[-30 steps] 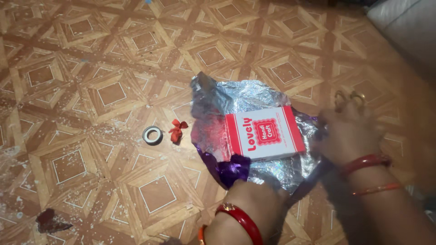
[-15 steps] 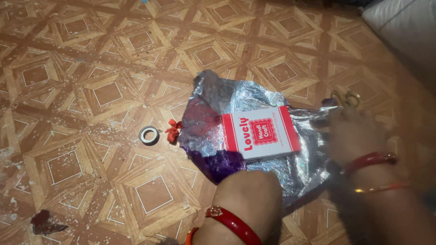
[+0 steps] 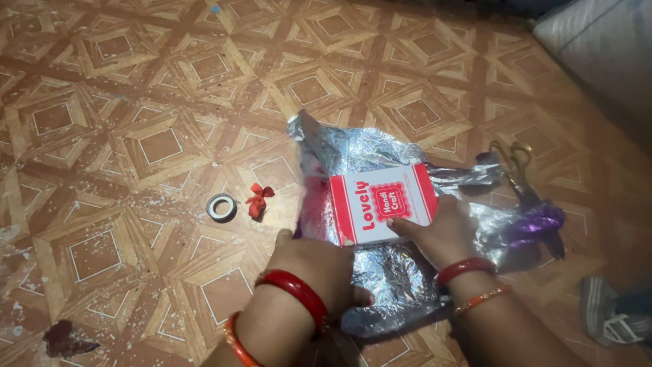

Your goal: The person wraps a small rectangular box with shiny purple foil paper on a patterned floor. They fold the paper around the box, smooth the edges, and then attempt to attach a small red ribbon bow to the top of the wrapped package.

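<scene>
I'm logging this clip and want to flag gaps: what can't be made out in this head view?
- Near edge of the silver wrapping sheet: covered by the left hand.
- Near corner of the red and white box: under the right hand.
- Scissors blades: partly hidden by purple crumpled wrap.
- Grey object at right edge: cut off, unclear.
- Dark red scrap: too small to identify.

Single head-worn view, no second view to overlap. Camera looked steeply down and forward at the brown diamond-patterned floor point(image 3: 136, 136), at close range. Both forearms entered from the bottom edge; crinkled silver foil wrapping sheet point(image 3: 380, 153) sat centre-right of frame.
</scene>
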